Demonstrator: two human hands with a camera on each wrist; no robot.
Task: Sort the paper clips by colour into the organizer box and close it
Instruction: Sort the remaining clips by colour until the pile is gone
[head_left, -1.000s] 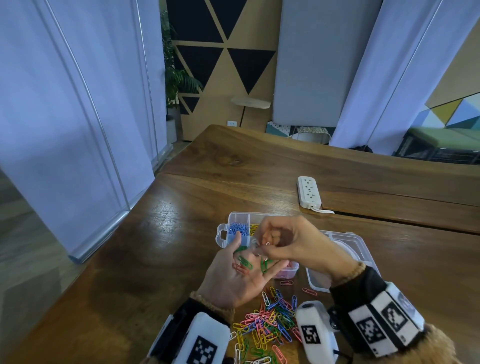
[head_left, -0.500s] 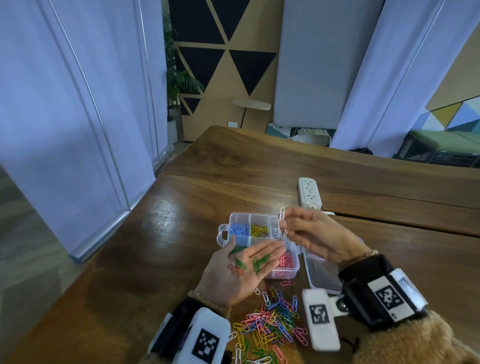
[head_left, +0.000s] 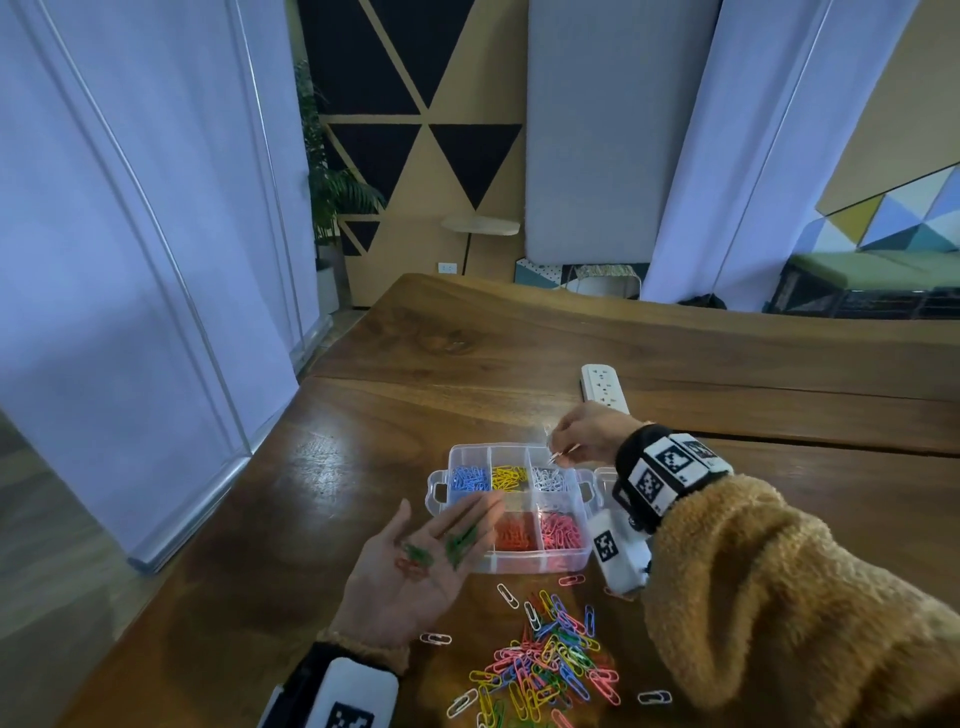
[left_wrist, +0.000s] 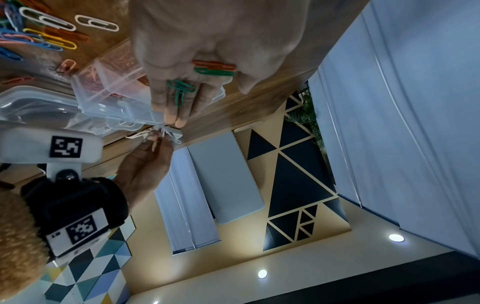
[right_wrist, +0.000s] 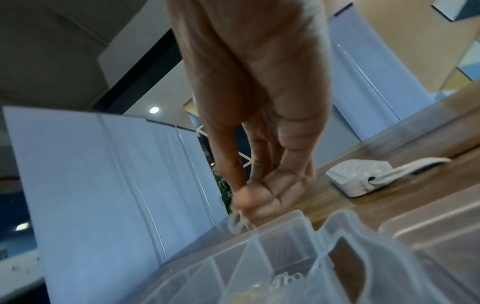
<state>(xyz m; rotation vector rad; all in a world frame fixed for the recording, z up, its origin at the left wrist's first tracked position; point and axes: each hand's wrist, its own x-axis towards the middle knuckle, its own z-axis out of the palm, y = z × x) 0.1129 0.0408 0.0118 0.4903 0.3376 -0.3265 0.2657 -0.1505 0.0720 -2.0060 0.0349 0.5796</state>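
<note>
right hand (head_left: 584, 434) pinches white paper clips (head_left: 551, 451) between thumb and fingertips (right_wrist: 255, 197); the right wrist view shows them dangling from the pinch just above the organizer box (head_left: 511, 564). how many are held cannot be told. directly below the pinch, at the far right corner of the box, is the compartment with the white clips (head_left: 548, 478). beside it, away from the pinching hand, lie the yellow clips (head_left: 508, 477), then the blue clips (head_left: 469, 478). nearer the wearer than the pinch, the front row holds red clips (head_left: 514, 535) and pink clips (head_left: 561, 530).

left hand (head_left: 415, 564) is flat, palm up, fingers spread and relaxed, its fingertips over the front left compartment. on the palm rest green clips (left_wrist: 179, 88) and one red clip (left_wrist: 214, 64); nothing is gripped there.

step in hand, by judgement: delivery of the white clips to their compartment. the release is not yet made.

next move calls for parting the thumb and fingertips while over the white section, low enough that the clips do not bounce across the divider into yellow. the palm then wants emptying: green to the front left section, red to its own.

outstanding: a mixed pile (head_left: 545, 660) of loose clips lies on the table (head_left: 363, 457), nearer the wearer than both hands. the box lid (head_left: 605, 475) lies open on the wrist side of the pinch. task judged well short of done; closing comes last.
</note>
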